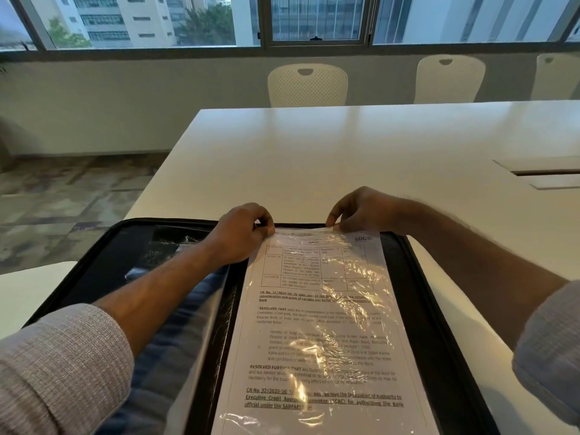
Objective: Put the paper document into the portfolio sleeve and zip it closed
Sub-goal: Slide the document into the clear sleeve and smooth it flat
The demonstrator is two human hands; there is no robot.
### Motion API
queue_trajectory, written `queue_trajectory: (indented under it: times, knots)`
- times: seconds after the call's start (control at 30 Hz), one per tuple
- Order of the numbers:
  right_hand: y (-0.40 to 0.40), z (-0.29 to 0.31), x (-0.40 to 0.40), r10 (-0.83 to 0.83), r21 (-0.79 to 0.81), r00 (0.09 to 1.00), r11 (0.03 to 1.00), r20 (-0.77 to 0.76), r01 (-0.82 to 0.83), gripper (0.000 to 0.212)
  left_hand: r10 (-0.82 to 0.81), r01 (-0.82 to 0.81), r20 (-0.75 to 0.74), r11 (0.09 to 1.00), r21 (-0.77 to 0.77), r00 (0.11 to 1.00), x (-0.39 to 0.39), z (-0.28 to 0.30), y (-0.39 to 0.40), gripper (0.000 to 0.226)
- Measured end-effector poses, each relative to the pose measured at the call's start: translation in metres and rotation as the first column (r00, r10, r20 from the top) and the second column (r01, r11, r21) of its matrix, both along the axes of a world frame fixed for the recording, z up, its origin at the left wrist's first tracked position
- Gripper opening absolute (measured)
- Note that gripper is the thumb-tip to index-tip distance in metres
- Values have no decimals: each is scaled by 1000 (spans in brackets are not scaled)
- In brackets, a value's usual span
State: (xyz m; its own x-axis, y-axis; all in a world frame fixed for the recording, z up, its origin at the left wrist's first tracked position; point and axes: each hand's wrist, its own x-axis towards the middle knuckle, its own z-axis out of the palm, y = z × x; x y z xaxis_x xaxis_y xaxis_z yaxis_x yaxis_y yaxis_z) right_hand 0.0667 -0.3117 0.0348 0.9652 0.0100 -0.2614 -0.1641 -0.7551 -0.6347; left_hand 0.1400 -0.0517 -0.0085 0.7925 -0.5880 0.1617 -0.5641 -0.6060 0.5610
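Note:
A black zip portfolio (420, 296) lies open on the white table. On its right half a printed paper document (317, 334) sits inside a clear, shiny plastic sleeve (361, 277). My left hand (241, 233) pinches the sleeve's top left corner. At the top right corner my right hand (361, 211) pinches the sleeve's edge. The portfolio's left half holds more clear sleeves (169, 246), partly hidden under my left forearm.
The white table (314, 158) stretches away ahead, with a cable slot (546, 174) at the right. White chairs (307, 86) stand along the far side under the windows. Patterned carpet floor lies to the left.

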Motion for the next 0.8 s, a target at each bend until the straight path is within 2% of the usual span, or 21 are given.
queue_trajectory:
  times: [0.13, 0.2, 0.37, 0.47, 0.6, 0.8]
  knots:
    - [1, -4, -5, 36, -52, 999, 998, 6, -36, 12, -22, 22, 0, 998, 58, 1000, 1, 1, -2, 5]
    - [1, -4, -7, 27, -43, 1000, 999, 0, -27, 13, -13, 15, -29, 996, 82, 1000, 2, 3, -3, 8]
    - [17, -4, -11, 67, -54, 982, 997, 175, -59, 16, -6, 2, 24, 991, 134, 1000, 2, 3, -5, 5]
    - [31, -7, -15, 161, -119, 986, 981, 51, -154, 26, -41, 22, 79, 974, 225, 996, -2, 1, -11, 15]
    - [39, -12, -14, 139, -172, 989, 977, 48, -129, 30, -19, -4, 139, 987, 161, 990, -7, 0, -26, 9]
    - [43, -16, -12, 112, -187, 993, 977, 28, -105, 35, -38, 28, 109, 996, 90, 993, -15, 1, -40, 6]
